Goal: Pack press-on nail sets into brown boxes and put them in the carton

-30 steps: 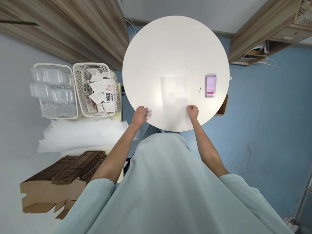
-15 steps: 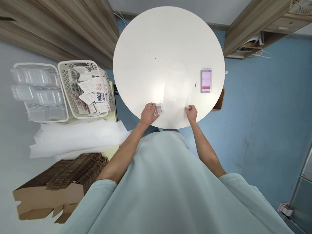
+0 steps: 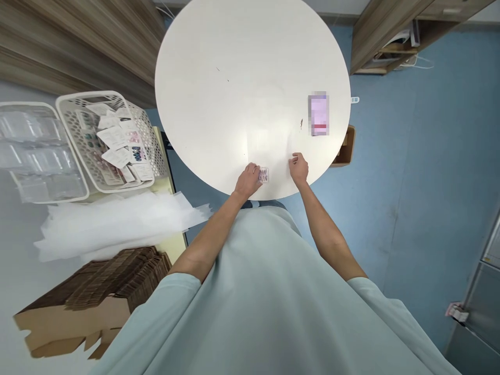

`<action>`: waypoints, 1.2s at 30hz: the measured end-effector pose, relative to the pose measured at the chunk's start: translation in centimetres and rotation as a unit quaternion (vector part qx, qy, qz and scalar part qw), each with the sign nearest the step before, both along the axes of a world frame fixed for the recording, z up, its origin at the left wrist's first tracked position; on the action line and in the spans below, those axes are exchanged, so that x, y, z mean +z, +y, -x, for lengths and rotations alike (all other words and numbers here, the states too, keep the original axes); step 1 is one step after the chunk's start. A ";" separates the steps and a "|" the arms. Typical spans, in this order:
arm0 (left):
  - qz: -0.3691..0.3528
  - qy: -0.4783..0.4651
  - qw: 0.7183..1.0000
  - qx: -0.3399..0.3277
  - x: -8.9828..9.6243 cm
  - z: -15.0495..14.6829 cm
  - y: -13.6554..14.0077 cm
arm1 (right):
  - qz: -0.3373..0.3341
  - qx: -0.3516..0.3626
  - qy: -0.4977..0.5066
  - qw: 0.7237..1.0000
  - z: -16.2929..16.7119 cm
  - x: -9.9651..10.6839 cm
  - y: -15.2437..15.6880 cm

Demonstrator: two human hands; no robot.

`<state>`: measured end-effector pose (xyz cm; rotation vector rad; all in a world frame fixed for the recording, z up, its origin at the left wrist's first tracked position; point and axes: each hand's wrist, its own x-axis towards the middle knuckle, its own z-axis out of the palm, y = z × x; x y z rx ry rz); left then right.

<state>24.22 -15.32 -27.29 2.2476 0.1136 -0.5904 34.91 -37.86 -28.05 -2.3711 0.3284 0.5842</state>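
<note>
My left hand (image 3: 249,180) is closed on the edge of a small clear box (image 3: 263,175) near the front rim of the round white table (image 3: 203,114). Small pinkish-purple pieces show inside the box, too tiny to make out singly. To the right of the box, my right hand (image 3: 299,167) hovers at or just above the tabletop with its fingers curled together. Whatever may be between those fingertips is too small to see. A pale rectangular patch, sheet or reflection, lies between and beyond the hands.
A blurred pink-purple rectangular item (image 3: 319,115) lies on the table's right side. At left stand a white basket (image 3: 150,135) of cards and packets, a tray of clear plastic boxes (image 3: 37,138), white sheets (image 3: 117,221) and folded brown cardboard (image 3: 78,317). A brown bin (image 3: 347,148) is below the table.
My left hand and the clear box have come closer to my right hand, which stays curled. The whole view has shifted, so the table and basket appear further left.
</note>
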 end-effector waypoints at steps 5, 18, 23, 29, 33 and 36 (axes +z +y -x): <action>-0.050 0.010 0.998 -0.021 0.2 0.1 -0.5 | 0.009 0.010 0.028 1.000 1.4 0.4 -0.5; -0.153 0.020 0.982 -0.111 1.8 -0.7 0.1 | 0.000 0.049 0.028 0.998 8.1 4.5 -0.3; -0.157 0.007 0.982 -0.104 1.6 -0.7 0.0 | -0.027 0.138 -0.003 0.990 8.5 6.2 3.0; -0.104 -0.004 0.992 -0.068 1.5 0.1 0.6 | -0.027 0.218 0.014 0.975 9.2 5.9 6.7; -0.057 0.001 0.994 0.096 1.8 1.6 1.4 | -0.021 0.232 0.027 0.972 9.5 4.8 8.4; -0.008 0.057 0.979 0.197 2.0 2.5 1.8 | -0.012 0.238 0.050 0.970 9.6 3.8 9.2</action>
